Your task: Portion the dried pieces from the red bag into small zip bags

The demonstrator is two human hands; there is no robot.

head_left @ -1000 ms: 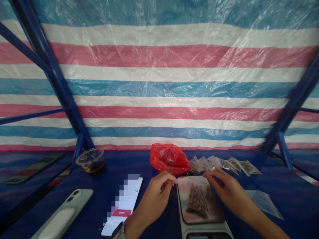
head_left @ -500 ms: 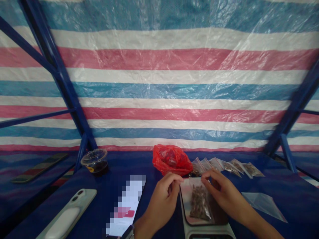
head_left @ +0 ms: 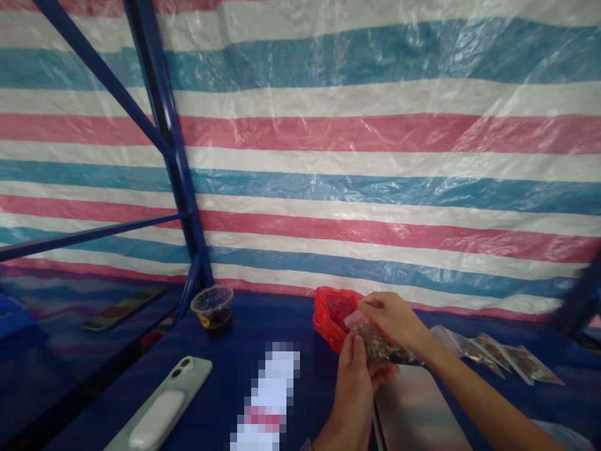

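Note:
A small clear zip-lock bag (head_left: 373,341) of brown, dried-looking bits is lifted above the back of the flat scale (head_left: 417,404). My left hand (head_left: 354,385) grips it from below, thumb in front and fingers behind. At its upper edge, my right hand (head_left: 397,319) is closed with the fingertips pinched by the bag's opening. Just behind and left of the bag sits a crumpled red plastic bag (head_left: 328,322), its mouth open. Several filled zip-lock bags (head_left: 498,351) lie in a row to the right, partly behind my right forearm.
A lidded clear cup of dark liquid (head_left: 213,310) stands at the back left. Nearer lie a pale phone (head_left: 162,407) with a white block on it and a phone with a lit, blurred screen (head_left: 267,394). Blue frame posts (head_left: 181,156) rise before a striped sheet (head_left: 375,188).
The zip-lock bag has come up off the scale into my left hand, toward the red bag. My right hand has moved to its top edge. The view has swung left.

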